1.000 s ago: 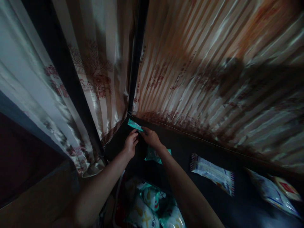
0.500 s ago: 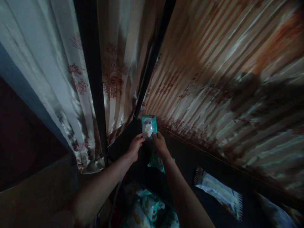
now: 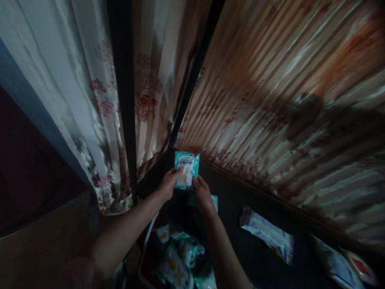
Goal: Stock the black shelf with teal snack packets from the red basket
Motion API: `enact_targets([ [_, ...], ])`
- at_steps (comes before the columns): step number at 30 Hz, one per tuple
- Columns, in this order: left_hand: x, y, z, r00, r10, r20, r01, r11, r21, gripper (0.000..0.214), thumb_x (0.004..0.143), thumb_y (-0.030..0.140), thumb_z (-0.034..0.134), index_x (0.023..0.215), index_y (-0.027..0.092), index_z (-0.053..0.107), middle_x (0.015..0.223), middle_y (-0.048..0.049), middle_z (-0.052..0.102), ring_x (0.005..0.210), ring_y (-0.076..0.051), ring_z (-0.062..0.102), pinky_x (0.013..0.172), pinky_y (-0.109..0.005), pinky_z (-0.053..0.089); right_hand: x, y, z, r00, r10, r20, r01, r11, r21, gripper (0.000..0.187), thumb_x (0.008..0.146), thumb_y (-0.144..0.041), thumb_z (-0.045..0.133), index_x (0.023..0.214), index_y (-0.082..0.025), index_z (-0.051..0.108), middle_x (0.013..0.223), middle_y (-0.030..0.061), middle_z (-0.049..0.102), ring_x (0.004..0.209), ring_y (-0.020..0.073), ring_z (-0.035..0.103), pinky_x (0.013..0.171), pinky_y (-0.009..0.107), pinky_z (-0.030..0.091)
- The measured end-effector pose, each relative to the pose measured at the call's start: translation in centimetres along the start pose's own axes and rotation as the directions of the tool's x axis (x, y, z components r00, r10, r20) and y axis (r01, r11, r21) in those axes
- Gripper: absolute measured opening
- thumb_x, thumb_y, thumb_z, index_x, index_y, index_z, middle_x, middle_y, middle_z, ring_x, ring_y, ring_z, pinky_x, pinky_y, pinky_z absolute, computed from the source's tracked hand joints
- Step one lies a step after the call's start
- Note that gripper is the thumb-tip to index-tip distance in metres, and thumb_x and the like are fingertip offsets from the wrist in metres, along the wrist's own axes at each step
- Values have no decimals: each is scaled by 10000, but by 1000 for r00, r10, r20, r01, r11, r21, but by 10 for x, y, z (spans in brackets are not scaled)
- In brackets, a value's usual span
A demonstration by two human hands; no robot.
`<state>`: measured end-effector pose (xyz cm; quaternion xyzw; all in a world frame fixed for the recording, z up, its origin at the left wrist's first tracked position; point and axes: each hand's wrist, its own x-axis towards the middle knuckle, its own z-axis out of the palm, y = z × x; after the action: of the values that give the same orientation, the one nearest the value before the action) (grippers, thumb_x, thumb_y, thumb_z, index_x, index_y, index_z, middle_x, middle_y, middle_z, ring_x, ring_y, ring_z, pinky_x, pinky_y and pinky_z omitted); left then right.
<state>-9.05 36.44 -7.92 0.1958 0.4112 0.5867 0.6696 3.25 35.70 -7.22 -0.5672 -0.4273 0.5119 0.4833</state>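
Observation:
Between my two hands is a small teal-and-white snack packet [image 3: 185, 170], raised over the dark surface near the corner. My left hand [image 3: 169, 182] pinches its left edge, the thumb lying across the front. On the lower right edge, my right hand [image 3: 203, 194] grips it with the thumb on the front. Another teal packet [image 3: 214, 202] lies beneath, mostly hidden by my right hand and wrist. Below my arms, a red bin with a pale rim [image 3: 143, 253] holds several similar teal-and-white packets [image 3: 174, 267].
A long clear-and-blue packet [image 3: 267, 233] rests on the dark surface [image 3: 231, 188] to the right. Further right are another wrapped packet [image 3: 338, 263] and a pale item with a red label [image 3: 362, 267]. Pleated curtains [image 3: 255, 92] and dark posts [image 3: 197, 72] border the corner.
The held packet has come a little lower and nearer, and its front faces me more fully. My left thumb now lies further across it. The view has shifted slightly, showing more of the bin.

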Motion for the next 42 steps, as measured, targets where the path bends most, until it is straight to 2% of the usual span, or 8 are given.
enact_targets([
  [4, -16, -5, -3, 991, 129, 18, -130, 975, 178, 430, 586, 463, 767, 848, 150, 635, 766, -29, 665, 675, -150, 610, 637, -254, 478, -32, -6, -3, 998, -43, 40, 44, 999, -15, 398, 682, -520, 653, 910, -195, 624, 791, 8, 686, 759, 179, 634, 679, 282, 501],
  [8, -47, -17, -3, 961, 268, 73, -276, 892, 359, 400, 644, 489, 711, 851, 161, 612, 764, -12, 648, 709, -151, 597, 621, -225, 454, -61, -8, -11, 994, -92, -66, 88, 995, -55, 490, 643, -536, 696, 966, -183, 590, 792, 29, 692, 727, 193, 638, 631, 285, 498],
  [16, -98, -45, -2, 997, 64, -32, -47, 920, 388, 540, 677, 544, 675, 1061, 175, 582, 1059, -84, 657, 998, -231, 605, 794, -268, 465, -107, 22, -38, 964, -204, -169, 175, 969, -173, 435, 765, -575, 523, 914, -182, 637, 856, 48, 692, 779, 201, 616, 670, 288, 483],
  [21, -113, -49, -13, 988, -103, 112, 44, 898, 438, 501, 647, 550, 696, 986, 190, 622, 940, -62, 691, 895, -227, 641, 733, -281, 485, -134, 44, -46, 966, -176, -191, 141, 973, -183, 450, 772, -594, 482, 869, -183, 637, 710, 21, 660, 651, 170, 573, 578, 258, 451],
  [30, -147, -53, -10, 1000, -6, 27, -7, 898, 440, 436, 685, 567, 628, 827, 155, 614, 769, -47, 655, 712, -174, 613, 604, -239, 445, -174, 52, -49, 978, -134, -163, 97, 971, -217, 456, 763, -605, 481, 827, -180, 633, 694, 13, 643, 677, 166, 564, 599, 248, 455],
  [35, -165, -56, -18, 991, 114, -66, -54, 806, 589, 367, 759, 520, 557, 835, 167, 623, 731, -43, 648, 710, -175, 604, 612, -239, 428, -193, 48, -44, 993, -71, -96, 62, 994, -93, 428, 763, -582, 522, 909, -194, 627, 828, 23, 679, 761, 186, 605, 663, 269, 487],
  [39, -176, -59, -27, 984, 176, -23, -113, 724, 680, 385, 779, 551, 505, 780, 187, 630, 698, -38, 633, 708, -185, 597, 620, -251, 414, -207, 50, -35, 995, -33, -95, 31, 999, -14, 474, 725, -567, 585, 989, -177, 633, 877, 37, 699, 834, 216, 631, 718, 304, 502],
  [42, -183, -61, -32, 987, 161, -14, -118, 775, 620, 414, 756, 589, 514, 739, 196, 642, 677, -35, 631, 699, -186, 594, 613, -250, 410, -212, 54, -32, 992, -6, -128, 9, 1000, 29, 481, 721, -581, 576, 939, -159, 649, 827, 41, 704, 782, 216, 640, 704, 318, 505],
])
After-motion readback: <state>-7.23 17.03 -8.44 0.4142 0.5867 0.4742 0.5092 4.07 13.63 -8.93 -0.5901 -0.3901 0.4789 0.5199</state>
